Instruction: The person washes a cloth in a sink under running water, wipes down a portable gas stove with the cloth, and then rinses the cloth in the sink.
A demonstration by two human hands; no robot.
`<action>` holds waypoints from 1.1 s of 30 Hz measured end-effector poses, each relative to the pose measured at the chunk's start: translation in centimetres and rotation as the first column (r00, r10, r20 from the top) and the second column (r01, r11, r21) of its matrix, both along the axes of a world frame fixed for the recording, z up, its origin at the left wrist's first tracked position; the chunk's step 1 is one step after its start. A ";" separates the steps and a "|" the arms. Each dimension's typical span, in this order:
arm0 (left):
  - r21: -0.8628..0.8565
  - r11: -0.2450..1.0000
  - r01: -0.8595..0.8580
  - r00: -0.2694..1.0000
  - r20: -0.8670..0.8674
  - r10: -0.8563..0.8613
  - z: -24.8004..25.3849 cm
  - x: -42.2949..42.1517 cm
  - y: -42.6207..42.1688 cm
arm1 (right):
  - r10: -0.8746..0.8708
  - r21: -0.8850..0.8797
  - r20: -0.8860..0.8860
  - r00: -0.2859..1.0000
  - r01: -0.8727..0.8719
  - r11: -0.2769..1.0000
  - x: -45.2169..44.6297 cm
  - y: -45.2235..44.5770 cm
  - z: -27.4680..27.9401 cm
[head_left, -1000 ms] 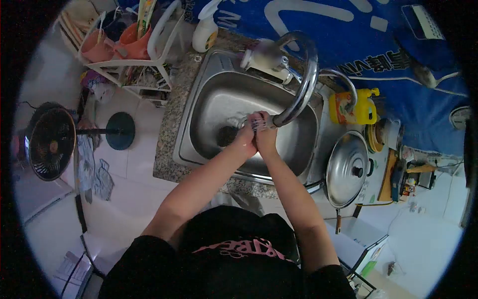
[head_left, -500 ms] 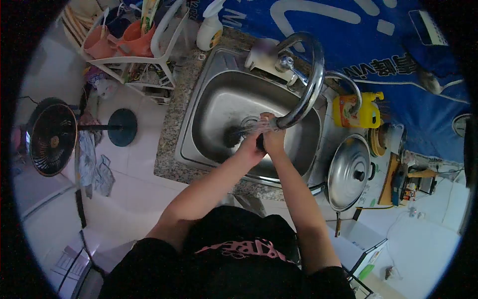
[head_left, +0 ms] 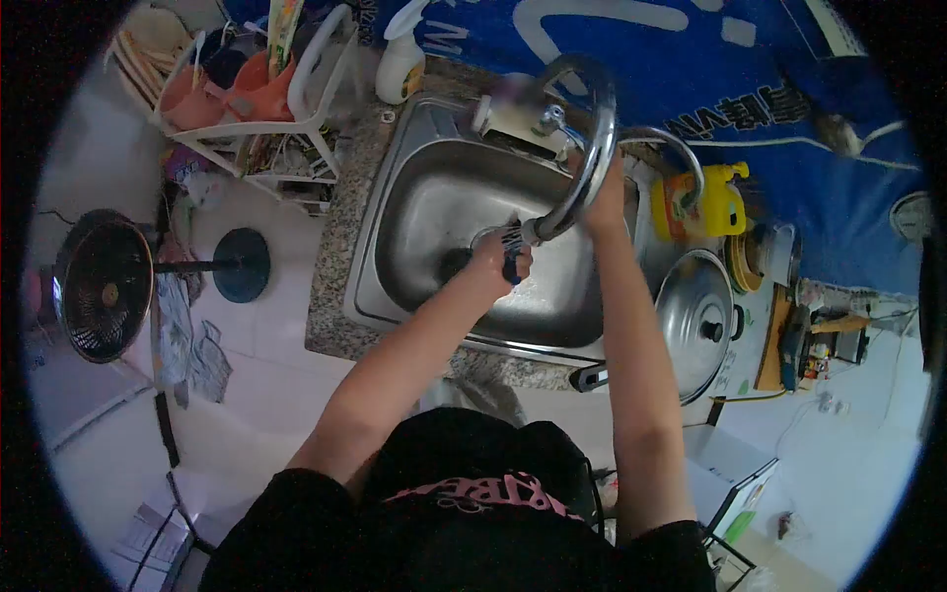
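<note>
My left hand (head_left: pixel 493 264) is closed around a small dark blue object with pale stripes (head_left: pixel 511 255); its kind I cannot make out. It is over the steel sink (head_left: pixel 434 187), just below the faucet spout's end. My right hand (head_left: pixel 604 197) is raised behind the curved chrome faucet (head_left: pixel 598 148), close to the tap's base. The spout covers part of it, so its fingers are mostly hidden. A dark round thing (head_left: pixel 456 264) lies near the drain, partly behind my left hand. No clear water stream shows under the spout.
Right of the sink are a yellow jug (head_left: pixel 725 202) and a lidded pan (head_left: pixel 691 321). A white spray bottle (head_left: pixel 400 69) stands at the back left. Left of the counter are a rack (head_left: pixel 286 128) with pink cups and a standing fan (head_left: pixel 107 286).
My hands have separated. The right one has moved up and right to the tap's base; the left one stays under the spout with the dark object. The splashing stream no longer shows.
</note>
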State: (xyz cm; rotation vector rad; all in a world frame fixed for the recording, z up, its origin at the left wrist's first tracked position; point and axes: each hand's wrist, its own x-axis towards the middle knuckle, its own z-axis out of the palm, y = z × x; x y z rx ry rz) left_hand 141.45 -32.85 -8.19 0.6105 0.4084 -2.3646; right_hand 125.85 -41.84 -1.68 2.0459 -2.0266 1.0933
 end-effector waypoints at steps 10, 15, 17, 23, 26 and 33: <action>-0.049 0.988 -0.147 0.985 0.083 0.150 2.4 2.2 1.0 | 0.113 0.413 0.373 0.921 -0.273 0.869 3.4 5.2 3.0; -0.165 0.986 -0.020 0.992 0.123 0.041 -1.2 2.5 0.6 | -0.056 0.338 0.553 0.832 -0.162 0.927 2.6 9.0 -1.3; -0.113 0.990 0.087 0.977 0.203 -0.063 -1.5 2.9 0.2 | -0.170 0.334 0.646 0.744 -0.076 0.939 4.0 11.2 -0.3; -0.096 0.990 0.105 0.992 0.081 -0.098 -2.5 4.6 -0.1 | -0.052 0.179 0.689 0.722 -0.101 0.979 6.1 14.3 -2.8; 0.056 0.998 -0.029 0.974 0.228 0.015 -2.3 3.2 -0.3 | 0.097 0.171 0.466 0.880 -0.198 0.965 10.5 15.1 -2.1; -0.130 0.991 0.028 0.999 -0.012 -0.030 -0.4 4.5 2.2 | 0.045 0.196 0.621 0.782 -0.211 0.958 12.4 15.2 -1.1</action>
